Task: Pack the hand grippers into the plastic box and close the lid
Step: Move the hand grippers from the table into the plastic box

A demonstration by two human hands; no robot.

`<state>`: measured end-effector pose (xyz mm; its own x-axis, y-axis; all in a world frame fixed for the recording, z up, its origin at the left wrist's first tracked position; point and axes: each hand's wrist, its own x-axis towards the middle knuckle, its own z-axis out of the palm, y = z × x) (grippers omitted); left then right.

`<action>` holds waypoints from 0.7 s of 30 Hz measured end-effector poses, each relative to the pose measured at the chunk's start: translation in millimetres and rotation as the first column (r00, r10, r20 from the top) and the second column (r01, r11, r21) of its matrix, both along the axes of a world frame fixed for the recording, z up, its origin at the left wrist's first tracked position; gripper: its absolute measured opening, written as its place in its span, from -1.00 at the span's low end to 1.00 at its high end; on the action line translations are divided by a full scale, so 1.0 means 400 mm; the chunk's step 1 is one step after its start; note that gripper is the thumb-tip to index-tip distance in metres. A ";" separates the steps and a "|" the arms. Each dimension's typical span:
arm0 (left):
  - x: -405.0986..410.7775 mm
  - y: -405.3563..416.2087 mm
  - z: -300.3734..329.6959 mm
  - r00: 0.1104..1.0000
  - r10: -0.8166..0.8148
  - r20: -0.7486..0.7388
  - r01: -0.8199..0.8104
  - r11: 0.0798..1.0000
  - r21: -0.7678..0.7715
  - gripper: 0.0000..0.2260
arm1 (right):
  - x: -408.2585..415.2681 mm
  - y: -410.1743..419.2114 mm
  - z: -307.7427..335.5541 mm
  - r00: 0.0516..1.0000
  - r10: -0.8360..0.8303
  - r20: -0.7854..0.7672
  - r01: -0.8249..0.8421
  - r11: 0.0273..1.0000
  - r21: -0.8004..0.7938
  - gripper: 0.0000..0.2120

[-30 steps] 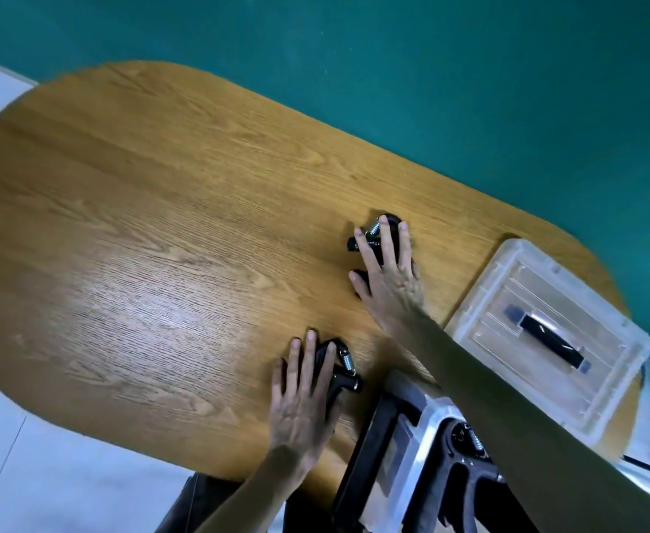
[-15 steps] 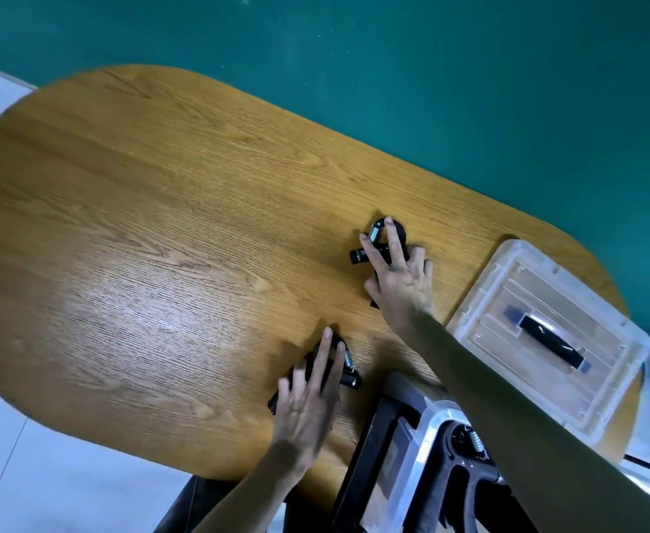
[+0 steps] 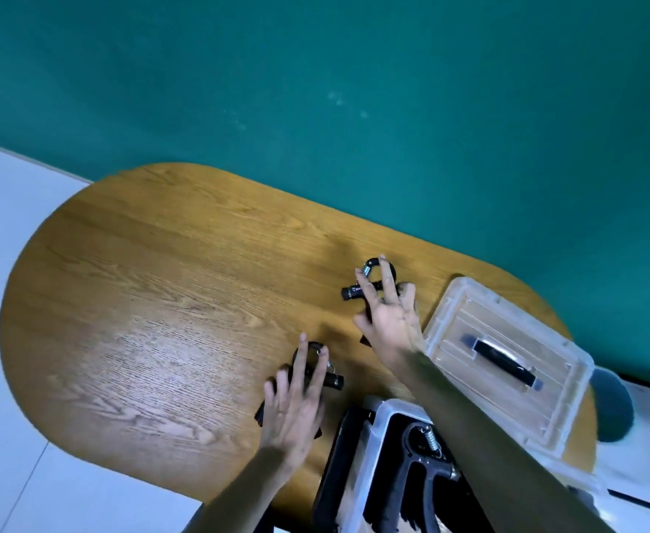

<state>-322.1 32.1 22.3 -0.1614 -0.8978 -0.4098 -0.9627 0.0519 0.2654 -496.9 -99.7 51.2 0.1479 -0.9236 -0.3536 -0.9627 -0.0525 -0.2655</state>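
Honey-coloured oak grain covers the oval table [image 3: 154, 309], which runs from the pale tiled floor [image 3: 4, 232] at the left toward a teal wall [image 3: 315, 90] behind it. Left of centre on the near part of the wood, the left hand [image 3: 292, 407] lies over a black hand gripper [image 3: 325, 373]; its fingers are nearly straight and spread across the gripper's handles, touching them rather than curling round, and the spring end of the tool sticks out beyond the fingertips. A little farther right and deeper on the table, the right hand [image 3: 390, 321] is on a second hand gripper [image 3: 358, 290]: the fingers bend over its looped top and handle, though the blur makes it hard to say whether they have closed round it or only press it down. Both tools rest on the wood, apart from each other. At the bottom edge, just right of the left hand and partly beneath the right forearm, stands the clear plastic box [image 3: 373, 448], open, with a third hand gripper [image 3: 415, 475] already lying inside it, spring uppermost. Farthest right, the transparent lid [image 3: 507, 359] lies flat on the table with its dark carry handle showing, beside the box and not on it.
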 end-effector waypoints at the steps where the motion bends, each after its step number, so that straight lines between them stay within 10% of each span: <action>1: 0.001 -0.004 0.008 1.000 0.001 -0.002 -0.001 0.998 -0.056 0.01 | -0.009 0.005 0.022 1.000 -0.006 0.012 0.006 1.000 -0.015 -0.28; 21: -0.233 0.083 0.327 0.996 -0.025 0.084 0.051 0.947 -0.316 -0.23 | -0.240 0.410 0.303 0.924 -0.314 0.217 0.355 0.916 -0.188 -0.33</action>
<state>-415.3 65.4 153.0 -0.1770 -0.9772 -0.1174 -0.9754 0.1582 0.1538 -593.0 64.2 172.4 -0.1418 -0.9809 -0.1331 -0.8711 0.1875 -0.4538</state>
